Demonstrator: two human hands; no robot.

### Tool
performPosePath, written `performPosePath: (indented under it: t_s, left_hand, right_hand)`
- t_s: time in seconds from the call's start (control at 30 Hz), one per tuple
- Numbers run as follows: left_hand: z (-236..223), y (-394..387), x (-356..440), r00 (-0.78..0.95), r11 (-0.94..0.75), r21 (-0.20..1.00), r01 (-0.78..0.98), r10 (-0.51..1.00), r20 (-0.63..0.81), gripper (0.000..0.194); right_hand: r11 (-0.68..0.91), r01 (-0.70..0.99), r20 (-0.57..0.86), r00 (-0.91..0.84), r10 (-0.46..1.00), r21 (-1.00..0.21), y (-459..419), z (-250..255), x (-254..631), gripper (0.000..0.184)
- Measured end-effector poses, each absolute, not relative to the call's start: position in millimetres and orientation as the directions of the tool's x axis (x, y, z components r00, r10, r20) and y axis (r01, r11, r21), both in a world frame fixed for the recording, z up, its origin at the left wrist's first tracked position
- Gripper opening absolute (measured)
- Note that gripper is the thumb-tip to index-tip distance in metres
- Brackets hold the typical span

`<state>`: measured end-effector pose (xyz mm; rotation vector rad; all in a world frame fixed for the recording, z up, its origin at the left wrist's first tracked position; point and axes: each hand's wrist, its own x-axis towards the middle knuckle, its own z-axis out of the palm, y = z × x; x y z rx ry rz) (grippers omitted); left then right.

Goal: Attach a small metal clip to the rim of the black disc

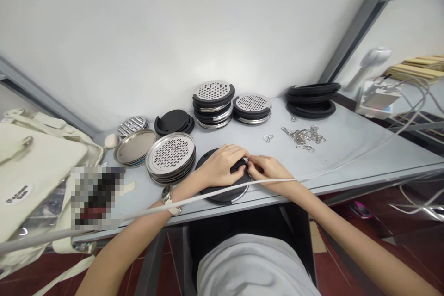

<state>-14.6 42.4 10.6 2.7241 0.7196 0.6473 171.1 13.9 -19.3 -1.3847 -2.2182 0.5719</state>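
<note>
A round black disc (217,195) with a shiny metal edge lies near the front of the table. My left hand (224,164) rests over it, fingers curled onto its right-hand part. Beside that edge, my right hand (268,169) is closed, its thumb and fingertips pinching a small shiny metal piece (245,160) against the disc. Fingers cover most of this piece, so its full shape is hidden. Behind the right hand is a loose pile of bent wire clips (305,136), with another single clip (268,138) apart from it.
Left of the disc stand stacked perforated metal plates (173,151) and plain metal plates (136,145). Assembled discs (214,91) are piled by the wall, black rings (312,97) at back right. A white cable (208,193) crosses before my hands; a cream bag (38,157) sits left.
</note>
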Motion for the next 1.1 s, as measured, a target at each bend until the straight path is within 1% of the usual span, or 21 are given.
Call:
performPosePath:
  t_s: [0.17, 0.47, 0.8, 0.97, 1.1]
  left_hand:
    - [10.1, 42.3, -14.6, 0.779, -0.847, 0.336, 0.411, 0.518, 0.353, 0.018]
    - [10.1, 42.3, -14.9, 0.78, -0.847, 0.341, 0.408, 0.517, 0.353, 0.019]
    - [10.7, 42.5, -15.0, 0.79, -0.855, 0.333, 0.397, 0.503, 0.35, 0.017]
    - [11.9, 42.5, -15.5, 0.793, -0.852, 0.348, 0.39, 0.503, 0.343, 0.017]
    - [11.4, 42.9, -15.7, 0.79, -0.849, 0.36, 0.386, 0.506, 0.346, 0.016]
  right_hand:
    - [0.397, 0.719, 0.145, -0.388, 0.91, -0.57, 13.7, -18.7, 171.2, 0.029]
    - [0.397, 0.721, 0.135, -0.394, 0.909, -0.568, 15.9, -21.3, 171.4, 0.027]
    - [0.412, 0.73, 0.145, -0.401, 0.904, -0.545, 16.4, -24.0, 171.2, 0.029]
    - [0.426, 0.735, 0.165, -0.404, 0.9, -0.528, 16.1, -23.9, 171.6, 0.029]
    - [0.428, 0.726, 0.176, -0.399, 0.9, -0.538, 15.7, -24.1, 171.4, 0.028]
